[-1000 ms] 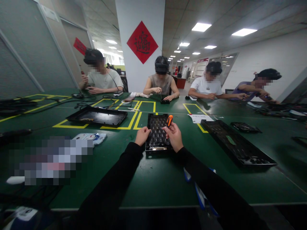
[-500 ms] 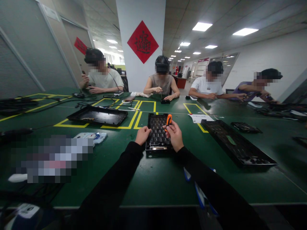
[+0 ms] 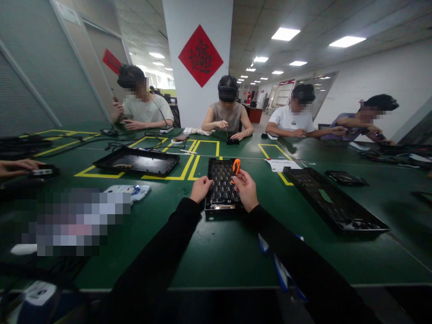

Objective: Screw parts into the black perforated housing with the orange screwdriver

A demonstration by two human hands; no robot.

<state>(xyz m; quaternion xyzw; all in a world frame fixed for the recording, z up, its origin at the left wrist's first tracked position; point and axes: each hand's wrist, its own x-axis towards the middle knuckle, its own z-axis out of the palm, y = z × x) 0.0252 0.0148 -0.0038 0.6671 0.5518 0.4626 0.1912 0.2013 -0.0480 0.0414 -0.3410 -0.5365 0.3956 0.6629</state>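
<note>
Black casing (image 3: 220, 183) lies on green table (image 3: 216, 261), centre, directly in front of the wearer, open side up, patterned inside, metallic strip along the near end. Left hand (image 3: 201, 189): fingers curled at casing's left edge, touching it; can't tell if they pinch it. Right hand (image 3: 247, 191): thumb and fingers closed on orange tool (image 3: 236, 166), held upright-ish over casing's right side; tool's lower end hidden, contact unclear. Shallow black tray (image 3: 138, 162) beyond, to the left. Long black tray (image 3: 337, 204) to the right, green piece (image 3: 325, 195) inside, white paper (image 3: 282, 165) near its far end. Co-worker's hand (image 3: 18, 167) at far left, on a dark device (image 3: 43, 171).
</note>
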